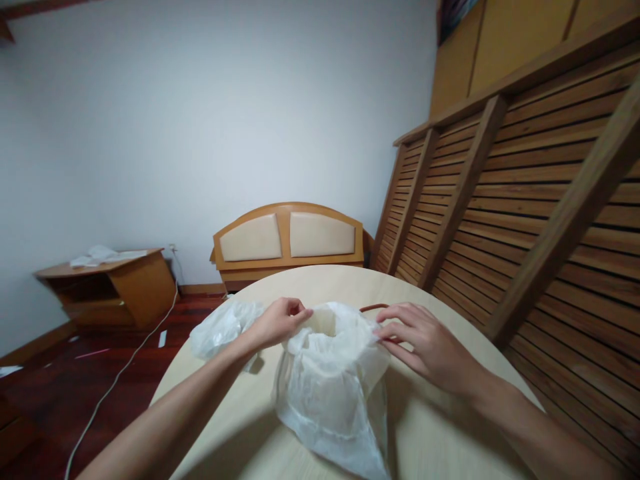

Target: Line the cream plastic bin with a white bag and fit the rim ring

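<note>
Far to the left of the round pale table, a low wooden corner cabinet is seen against the white wall, with white sheets lying on its top. A white cable is trailed over the dark red floor between that cabinet and the table. At the table's left edge a crumpled clear plastic bag is laid. Just right of it, above the middle of the table, the left hand is held with its fingers pressed together, and the left rim of a translucent white plastic bag is pinched in them. This bag stands opened at the table's centre, its mouth turned upward. Beyond the table's far edge, a padded wooden headboard is propped against the wall. A thin reddish-brown loop is glimpsed on the table behind the bag's right rim. The right hand is laid at that rim with its fingers stretched and slightly apart; whether film is nipped between them cannot be told. To the right of the table, a slatted wooden bed frame is leaned upright.
</note>
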Tool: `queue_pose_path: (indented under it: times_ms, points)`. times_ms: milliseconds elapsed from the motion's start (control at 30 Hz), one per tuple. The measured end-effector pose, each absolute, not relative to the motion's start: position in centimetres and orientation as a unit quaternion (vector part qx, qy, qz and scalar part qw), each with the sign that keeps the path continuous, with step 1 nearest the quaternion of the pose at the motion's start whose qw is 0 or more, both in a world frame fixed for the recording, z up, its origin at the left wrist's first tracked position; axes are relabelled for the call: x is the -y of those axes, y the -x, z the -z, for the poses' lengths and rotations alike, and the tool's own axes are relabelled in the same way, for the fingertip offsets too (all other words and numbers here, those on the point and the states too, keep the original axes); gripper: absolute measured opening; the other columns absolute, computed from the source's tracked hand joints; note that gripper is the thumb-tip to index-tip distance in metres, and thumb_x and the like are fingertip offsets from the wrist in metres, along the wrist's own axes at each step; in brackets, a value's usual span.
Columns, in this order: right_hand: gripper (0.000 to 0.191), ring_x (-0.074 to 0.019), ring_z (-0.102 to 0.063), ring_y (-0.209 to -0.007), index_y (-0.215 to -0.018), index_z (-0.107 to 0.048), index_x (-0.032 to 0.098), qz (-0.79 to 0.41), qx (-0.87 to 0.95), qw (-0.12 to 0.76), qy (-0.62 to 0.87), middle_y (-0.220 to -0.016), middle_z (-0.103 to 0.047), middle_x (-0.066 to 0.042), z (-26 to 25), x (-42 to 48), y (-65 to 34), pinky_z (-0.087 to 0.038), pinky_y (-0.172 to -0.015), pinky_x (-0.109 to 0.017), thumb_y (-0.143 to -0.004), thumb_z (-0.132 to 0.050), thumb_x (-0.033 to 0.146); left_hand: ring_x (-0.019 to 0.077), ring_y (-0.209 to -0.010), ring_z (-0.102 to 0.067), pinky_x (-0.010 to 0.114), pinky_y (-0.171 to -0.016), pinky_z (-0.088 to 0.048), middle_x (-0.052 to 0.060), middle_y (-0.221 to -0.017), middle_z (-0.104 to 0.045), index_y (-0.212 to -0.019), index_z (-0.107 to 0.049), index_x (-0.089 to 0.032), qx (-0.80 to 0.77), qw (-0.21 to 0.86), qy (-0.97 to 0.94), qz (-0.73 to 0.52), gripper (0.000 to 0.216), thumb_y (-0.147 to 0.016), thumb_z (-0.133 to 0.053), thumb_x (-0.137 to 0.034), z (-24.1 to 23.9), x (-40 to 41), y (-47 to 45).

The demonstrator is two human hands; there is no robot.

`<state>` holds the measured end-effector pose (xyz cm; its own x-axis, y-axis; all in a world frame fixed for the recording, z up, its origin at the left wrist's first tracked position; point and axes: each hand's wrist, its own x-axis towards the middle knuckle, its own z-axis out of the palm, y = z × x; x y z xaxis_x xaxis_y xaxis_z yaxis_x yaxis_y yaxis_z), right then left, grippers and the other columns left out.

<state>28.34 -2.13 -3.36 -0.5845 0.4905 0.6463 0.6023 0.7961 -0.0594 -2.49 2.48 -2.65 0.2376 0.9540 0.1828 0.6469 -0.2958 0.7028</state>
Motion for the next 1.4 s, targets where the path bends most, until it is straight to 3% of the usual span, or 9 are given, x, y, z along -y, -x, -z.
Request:
queue_pose_path:
  times_ms: [100,167,267,367,600,800,1100,1267,1400]
  points:
    - [0.010,-0.0279,-0.064,-0.106,-0.092,-0.070,0.024,0.101,0.862,0.330,0.372,-0.113,-0.071,-0.008,3.6,2.3,-28.7,-0.049,-0.092,-0.048,-0.090,-0.061,0.022,0.0156,-0.061,-0.055,0.025,-0.053,-0.037,0.002,-0.066,-0.061,-0.073,-0.059,-0.017,-0.534,0.283,-0.724,-0.333,0.037,-0.084,-0.057,-0.052,2.9,-1.0,3.0]
    - [0.012,-0.0287,-0.064,-0.106,-0.097,-0.068,0.024,0.105,0.847,0.353,0.384,-0.113,-0.070,-0.010,3.4,3.3,-28.3,-0.050,-0.091,-0.049,-0.090,-0.059,0.024,0.0203,-0.078,-0.064,0.027,-0.061,-0.046,0.009,-0.090,-0.070,-0.089,-0.062,-0.017,-0.515,0.285,-0.719,-0.369,0.033,-0.085,-0.059,-0.049,3.1,-0.1,3.2]
    - [0.022,-0.0297,-0.064,-0.106,-0.109,-0.065,0.023,0.094,0.850,0.383,0.350,-0.113,-0.070,-0.012,3.2,5.6,-26.7,-0.051,-0.091,-0.048,-0.090,-0.062,0.033,0.0268,-0.112,-0.063,0.036,-0.083,-0.054,0.016,-0.129,-0.063,-0.115,-0.058,-0.019,-0.444,0.209,-0.756,-0.433,0.033,-0.092,-0.056,-0.042,3.6,1.3,3.5]
    - [0.037,-0.0300,-0.064,-0.107,-0.121,-0.063,0.025,0.091,0.863,0.375,0.325,-0.118,-0.069,-0.012,3.7,7.5,-24.9,-0.050,-0.092,-0.047,-0.087,-0.070,0.037,0.0297,-0.129,-0.054,0.046,-0.104,-0.047,0.017,-0.140,-0.056,-0.121,-0.056,-0.021,-0.324,0.132,-0.829,-0.436,0.031,-0.094,-0.055,-0.036,4.2,2.3,4.1]
    - [0.007,-0.0241,-0.068,-0.088,-0.100,-0.063,0.024,0.083,0.858,0.368,0.349,-0.096,-0.073,-0.005,5.2,7.8,-23.1,-0.049,-0.082,-0.041,-0.093,-0.064,0.026,0.0307,-0.132,-0.052,0.050,-0.111,-0.041,0.017,-0.139,-0.057,-0.130,-0.051,-0.023,-0.229,0.086,-0.906,-0.347,0.047,-0.088,-0.068,-0.035,5.1,3.0,4.6]
    - [0.035,-0.0292,-0.069,-0.082,-0.097,-0.058,0.024,0.073,0.837,0.367,0.400,-0.087,-0.072,-0.008,6.0,8.4,-22.2,-0.053,-0.081,-0.047,-0.077,-0.078,0.046,0.0301,-0.124,-0.057,0.047,-0.106,-0.046,0.017,-0.133,-0.061,-0.132,-0.049,-0.022,-0.278,0.064,-0.895,-0.343,0.048,-0.089,-0.066,-0.035,5.5,3.7,3.6]
    - [0.019,-0.0221,-0.068,-0.072,-0.085,-0.057,0.024,0.074,0.869,0.285,0.397,-0.077,-0.070,-0.001,8.6,7.5,-23.2,-0.048,-0.066,-0.034,-0.082,-0.055,0.005,0.0310,-0.126,-0.054,0.050,-0.107,-0.043,0.016,-0.134,-0.058,-0.140,-0.042,-0.021,-0.312,0.017,-0.885,-0.345,0.055,-0.092,-0.062,-0.037,5.9,4.1,2.2]
    - [0.013,-0.0201,-0.069,-0.069,-0.082,-0.063,0.021,0.008,0.926,0.147,0.347,-0.079,-0.073,0.001,9.2,9.2,-23.8,-0.043,-0.064,-0.033,-0.082,-0.068,0.009,0.0287,-0.127,-0.052,0.048,-0.108,-0.042,0.015,-0.136,-0.058,-0.138,-0.046,-0.022,-0.301,0.003,-0.892,-0.338,0.048,-0.094,-0.060,-0.034,5.9,4.2,2.2]
    - [0.014,-0.0191,-0.067,-0.070,-0.079,-0.065,0.022,-0.036,0.934,0.169,0.312,-0.074,-0.072,0.001,7.1,9.0,-24.3,-0.044,-0.069,-0.035,-0.092,-0.065,0.028,0.0257,-0.114,-0.059,0.045,-0.102,-0.046,0.012,-0.120,-0.067,-0.121,-0.060,-0.022,-0.279,-0.016,-0.893,-0.352,0.027,-0.095,-0.058,-0.030,6.1,3.7,1.9]
